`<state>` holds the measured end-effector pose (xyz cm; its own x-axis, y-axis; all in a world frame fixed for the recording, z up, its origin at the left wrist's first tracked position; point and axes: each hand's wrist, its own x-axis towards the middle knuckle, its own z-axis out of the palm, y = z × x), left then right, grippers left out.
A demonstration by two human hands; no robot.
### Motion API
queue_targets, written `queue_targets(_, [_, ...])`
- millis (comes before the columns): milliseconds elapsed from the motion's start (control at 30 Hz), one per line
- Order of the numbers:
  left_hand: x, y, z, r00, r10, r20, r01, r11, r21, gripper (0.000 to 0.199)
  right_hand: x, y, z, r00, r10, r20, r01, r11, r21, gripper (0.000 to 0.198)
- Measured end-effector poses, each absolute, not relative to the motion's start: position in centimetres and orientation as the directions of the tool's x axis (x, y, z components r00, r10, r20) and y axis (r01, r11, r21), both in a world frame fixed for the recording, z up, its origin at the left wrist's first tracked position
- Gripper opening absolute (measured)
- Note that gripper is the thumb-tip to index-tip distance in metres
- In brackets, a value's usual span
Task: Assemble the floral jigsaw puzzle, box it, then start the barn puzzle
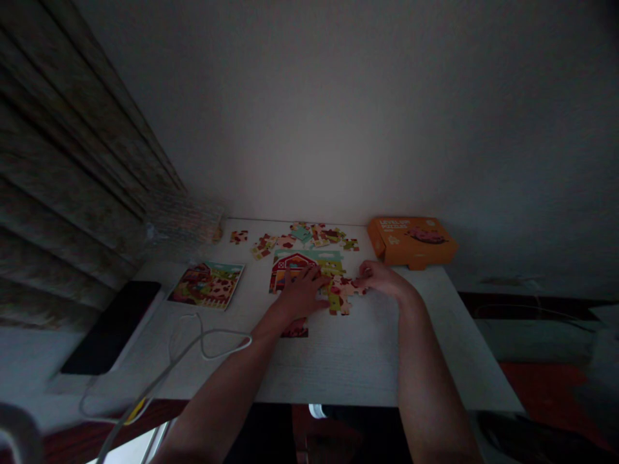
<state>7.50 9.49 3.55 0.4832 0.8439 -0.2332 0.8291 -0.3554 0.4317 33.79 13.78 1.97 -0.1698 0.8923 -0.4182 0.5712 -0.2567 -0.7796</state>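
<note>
A partly joined jigsaw puzzle (331,265) with a red barn and a spotted cow lies in the middle of the white table. My left hand (304,291) rests on it with fingers spread, covering part of the barn. At the puzzle's right edge, my right hand (380,278) is closed, its fingertips pinching a puzzle piece (360,283) beside the cow section. Whether that piece is locked in, I cannot tell. A dark red puzzle part (296,328) shows below my left wrist, partly hidden. Several loose puzzle pieces (316,235) are heaped behind the puzzle.
An orange puzzle box (413,241) stands at the back right. To the left lie a picture card (207,285), a black phone-like slab (113,327) and a looped white cable (200,336). Clear plastic wrapping (184,222) sits by the curtain (72,148). A wall (329,116) rises behind the table (348,367).
</note>
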Motion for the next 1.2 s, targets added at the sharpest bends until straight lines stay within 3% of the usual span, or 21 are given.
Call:
queue_targets(267, [7.5,9.6,3.2,0.493,0.838,-0.235,0.831,-0.373,0.413,0.057,32.6,13.4,2.1,-0.058,0.914,-0.402,0.770,-0.215,-0.600,0.034])
queue_targets(633, [7.3,9.3,3.9,0.536,0.802,-0.265,0.817,-0.413,0.403,0.060,31.6,12.6,3.1,0.071,0.911,-0.407,0.915,-0.222,-0.337,0.042])
queue_targets(900, [5.7,10.1,3.2,0.585,0.759,-0.284,0.767,-0.405,0.498,0.062,31.7,13.0,1.7,-0.034,0.979,-0.201,0.929,-0.043,-0.366,0.045])
queue_targets(1033, [4.8,11.0,3.2,0.613,0.771,-0.174,0.638,-0.354,0.684,0.040,31.9,13.3,1.7,-0.088,0.970,-0.227,0.904,-0.018,-0.428,0.042])
queue_targets(1100, [4.5,11.9,3.0,0.523,0.849,-0.072,0.570,-0.285,0.771,0.029,32.0,13.4,1.8,-0.116,0.967,-0.225,0.903,0.008,-0.429,0.042])
queue_targets(1200, [4.3,13.4,2.4,0.180,0.979,0.094,0.600,-0.185,0.778,0.028,32.0,13.6,1.8,-0.126,0.967,-0.220,0.913,0.027,-0.406,0.043])
